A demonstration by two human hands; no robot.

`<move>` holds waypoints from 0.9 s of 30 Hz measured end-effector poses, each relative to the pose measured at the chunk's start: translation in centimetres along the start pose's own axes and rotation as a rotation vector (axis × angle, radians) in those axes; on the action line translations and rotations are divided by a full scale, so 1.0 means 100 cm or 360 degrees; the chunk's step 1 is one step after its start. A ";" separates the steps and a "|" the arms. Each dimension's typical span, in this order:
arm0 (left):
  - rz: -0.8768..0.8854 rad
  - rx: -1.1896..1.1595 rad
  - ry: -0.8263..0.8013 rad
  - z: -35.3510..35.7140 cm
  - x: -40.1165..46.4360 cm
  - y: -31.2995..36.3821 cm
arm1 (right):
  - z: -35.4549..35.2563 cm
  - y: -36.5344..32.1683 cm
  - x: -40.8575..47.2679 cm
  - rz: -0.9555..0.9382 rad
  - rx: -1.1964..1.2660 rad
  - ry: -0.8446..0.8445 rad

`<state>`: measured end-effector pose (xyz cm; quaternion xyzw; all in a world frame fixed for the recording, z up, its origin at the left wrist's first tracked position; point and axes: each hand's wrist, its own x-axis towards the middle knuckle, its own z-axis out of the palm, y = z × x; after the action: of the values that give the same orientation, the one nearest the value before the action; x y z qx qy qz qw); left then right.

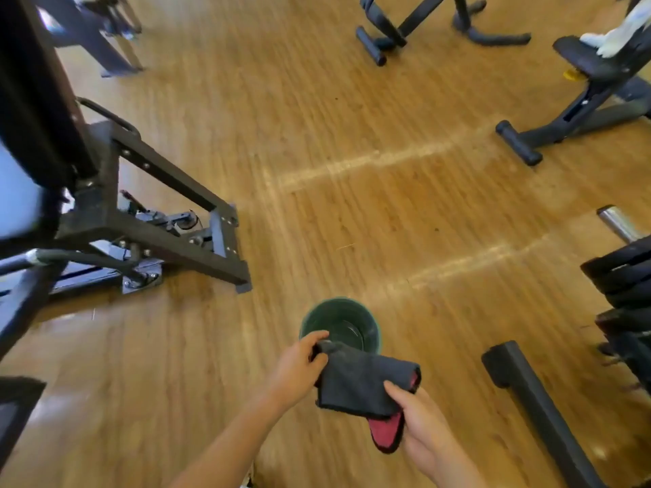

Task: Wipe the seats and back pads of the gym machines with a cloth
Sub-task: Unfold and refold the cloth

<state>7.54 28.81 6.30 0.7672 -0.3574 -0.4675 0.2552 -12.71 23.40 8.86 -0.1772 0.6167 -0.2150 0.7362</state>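
Both hands hold the cloth (359, 385), its length running left-right.

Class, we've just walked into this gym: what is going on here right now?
A person stands on the wooden floor holding a dark cloth with a red underside in both hands. The left hand pinches one end and the right hand grips the other, just above a green bucket. No seat is being wiped at this moment.
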 end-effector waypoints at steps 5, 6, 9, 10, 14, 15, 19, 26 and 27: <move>-0.0167 -0.0132 -0.0065 0.068 0.028 -0.100 | -0.037 0.061 0.088 0.0035 -0.0185 0.0059; -0.0171 -0.0129 -0.0051 0.074 0.036 -0.117 | -0.040 0.069 0.106 0.0024 -0.0226 0.0064; -0.0152 -0.0182 0.0034 0.090 0.060 -0.172 | -0.039 0.094 0.159 -0.0156 -0.0485 0.0150; -0.0150 -0.0199 0.0064 0.091 0.065 -0.179 | -0.037 0.091 0.170 -0.0294 -0.0624 0.0209; -0.0165 -0.0215 0.0208 0.092 0.073 -0.224 | -0.010 0.099 0.197 -0.1018 -0.1269 0.0294; -0.0156 -0.0198 0.0230 0.090 0.075 -0.235 | -0.002 0.109 0.207 -0.1124 -0.1382 0.0220; -0.0151 -0.0084 0.0353 0.088 0.084 -0.269 | 0.004 0.188 0.256 -0.1095 -0.2101 -0.0052; -0.0124 0.0089 0.0325 0.102 0.086 -0.276 | -0.004 0.253 0.276 -0.1201 -0.2599 -0.0140; -0.0092 0.0147 0.0297 0.106 0.086 -0.272 | -0.005 0.257 0.276 -0.1215 -0.2610 -0.0155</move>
<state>9.11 38.17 -22.61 0.8283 -0.3311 -0.3841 0.2382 -6.68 30.40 -27.71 -0.8474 0.4439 0.0699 0.2828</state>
